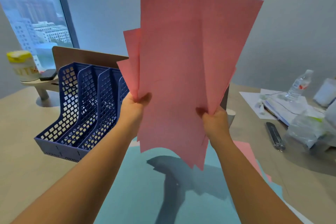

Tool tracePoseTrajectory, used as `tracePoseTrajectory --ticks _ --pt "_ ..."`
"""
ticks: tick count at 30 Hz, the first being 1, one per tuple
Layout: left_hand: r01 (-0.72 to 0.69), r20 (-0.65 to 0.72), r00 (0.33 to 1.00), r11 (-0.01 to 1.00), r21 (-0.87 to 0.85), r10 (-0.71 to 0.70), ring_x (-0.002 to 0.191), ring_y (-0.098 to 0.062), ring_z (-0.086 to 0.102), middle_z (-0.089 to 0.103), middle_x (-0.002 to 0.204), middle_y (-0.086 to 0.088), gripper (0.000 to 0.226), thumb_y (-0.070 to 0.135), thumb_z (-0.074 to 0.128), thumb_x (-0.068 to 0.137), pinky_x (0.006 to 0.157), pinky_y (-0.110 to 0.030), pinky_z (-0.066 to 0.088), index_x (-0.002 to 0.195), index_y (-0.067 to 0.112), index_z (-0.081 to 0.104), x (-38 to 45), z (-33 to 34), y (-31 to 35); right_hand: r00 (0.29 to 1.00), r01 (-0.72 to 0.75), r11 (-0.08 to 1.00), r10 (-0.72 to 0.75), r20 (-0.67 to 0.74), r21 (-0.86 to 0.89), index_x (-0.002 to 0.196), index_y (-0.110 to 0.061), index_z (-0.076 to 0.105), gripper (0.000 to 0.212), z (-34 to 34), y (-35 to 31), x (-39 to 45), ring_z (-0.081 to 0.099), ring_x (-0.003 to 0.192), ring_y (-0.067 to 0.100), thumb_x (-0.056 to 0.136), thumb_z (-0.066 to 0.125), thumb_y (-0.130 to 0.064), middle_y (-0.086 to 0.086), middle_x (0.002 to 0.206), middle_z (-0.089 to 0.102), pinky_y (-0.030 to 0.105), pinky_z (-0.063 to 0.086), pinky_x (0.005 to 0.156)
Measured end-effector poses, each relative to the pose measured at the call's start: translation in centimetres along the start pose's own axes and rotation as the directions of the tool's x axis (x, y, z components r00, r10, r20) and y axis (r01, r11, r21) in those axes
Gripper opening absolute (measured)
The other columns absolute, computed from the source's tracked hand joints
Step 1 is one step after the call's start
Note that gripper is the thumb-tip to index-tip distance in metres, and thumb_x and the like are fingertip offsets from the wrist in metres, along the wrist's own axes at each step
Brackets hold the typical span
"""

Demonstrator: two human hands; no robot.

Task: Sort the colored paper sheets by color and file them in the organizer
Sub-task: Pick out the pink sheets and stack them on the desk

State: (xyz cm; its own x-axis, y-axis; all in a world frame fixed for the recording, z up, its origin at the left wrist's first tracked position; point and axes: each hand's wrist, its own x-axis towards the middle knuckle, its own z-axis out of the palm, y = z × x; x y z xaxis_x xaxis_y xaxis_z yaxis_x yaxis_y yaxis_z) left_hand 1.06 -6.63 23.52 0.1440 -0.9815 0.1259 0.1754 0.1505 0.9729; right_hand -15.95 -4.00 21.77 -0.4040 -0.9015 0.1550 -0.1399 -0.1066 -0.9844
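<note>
Currently I see left hand (133, 104) and right hand (214, 120) both with a tight grip on the pink sheets (185, 71), upright above the teal sheets (145, 187); blue organizer (81, 105) sits left on the bench (21, 151).

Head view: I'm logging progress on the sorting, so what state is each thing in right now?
pink sheets: uneven bundle, held upright above the desk.
left hand: grips the bundle's left edge.
right hand: grips its right edge.
blue organizer: upright on the desk, visible slots hold no paper.
teal sheets: lying flat on the desk.
water bottle: standing, capped.
</note>
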Motion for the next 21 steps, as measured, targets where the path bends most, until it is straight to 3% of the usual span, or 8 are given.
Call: tracePoseTrajectory --ticks 4,7,11,14,17,21 --pt "-0.007 0.073 0.997 0.998 0.066 0.002 0.084 -0.005 0.054 0.056 0.090 0.009 0.040 -0.005 0.057 0.084 0.084 -0.026 0.042 0.117 0.015 0.047 0.7 -0.9 -0.9 0.997 -0.026 0.999 0.024 0.080 0.022 0.129 -0.005 0.046 0.050 -0.5 0.3 0.1 0.053 0.097 0.020 0.082 0.063 0.002 0.001 0.108 0.056 0.031 0.045 0.090" --pt "0.035 0.079 0.996 0.994 0.108 -0.044 0.086 -0.012 0.058 0.059 0.098 0.000 0.044 -0.005 0.060 0.082 0.071 -0.025 0.047 0.119 0.013 0.045 1.1 -2.0 -2.2 0.990 -0.065 0.997 0.059 0.131 0.040 0.124 -0.006 0.045 0.048 -0.9 1.2 0.2 0.055 0.093 0.018 0.081 0.061 0.008 0.003 0.107 0.057 0.022 0.048 0.075" --pt "0.084 0.051 0.994 0.974 0.212 -0.097 0.102 -0.024 0.054 0.055 0.114 -0.009 0.056 -0.005 0.063 0.080 0.087 -0.040 0.046 0.130 0.009 0.041 2.3 -3.1 -3.9 0.975 -0.144 0.989 0.144 0.166 -0.009 0.110 -0.011 0.045 0.039 -0.7 2.4 0.7 0.056 0.078 0.010 0.081 0.060 0.010 0.002 0.092 0.057 0.017 0.046 0.065" --pt "0.116 0.074 0.988 0.964 0.241 -0.137 0.099 -0.024 0.053 0.057 0.108 -0.009 0.051 -0.008 0.062 0.080 0.085 -0.036 0.043 0.126 0.005 0.046 3.0 -4.1 -5.0 0.974 -0.191 0.981 0.193 0.119 -0.027 0.115 -0.006 0.052 0.041 -0.5 3.9 1.0 0.055 0.082 0.019 0.079 0.061 0.011 0.007 0.095 0.059 0.022 0.047 0.065" --pt "0.149 0.125 0.975 0.958 0.243 -0.183 0.084 -0.018 0.056 0.061 0.091 -0.002 0.040 -0.009 0.062 0.080 0.071 -0.025 0.044 0.113 0.011 0.052 3.3 -4.5 -5.9 0.963 -0.232 0.972 0.236 0.133 -0.044 0.103 -0.009 0.057 0.028 0.2 4.8 1.0 0.056 0.077 0.018 0.081 0.061 0.007 0.008 0.096 0.060 0.025 0.047 0.068" --pt "0.120 0.143 0.978 0.969 0.216 -0.153 0.077 -0.012 0.056 0.060 0.083 0.003 0.031 -0.013 0.057 0.082 0.068 -0.024 0.046 0.101 0.012 0.053 3.9 -3.7 -6.3 0.975 -0.196 0.980 0.197 0.105 -0.015 0.112 -0.001 0.059 0.026 1.7 4.8 1.6 0.052 0.066 0.005 0.086 0.057 0.004 0.003 0.095 0.058 0.009 0.045 0.057"
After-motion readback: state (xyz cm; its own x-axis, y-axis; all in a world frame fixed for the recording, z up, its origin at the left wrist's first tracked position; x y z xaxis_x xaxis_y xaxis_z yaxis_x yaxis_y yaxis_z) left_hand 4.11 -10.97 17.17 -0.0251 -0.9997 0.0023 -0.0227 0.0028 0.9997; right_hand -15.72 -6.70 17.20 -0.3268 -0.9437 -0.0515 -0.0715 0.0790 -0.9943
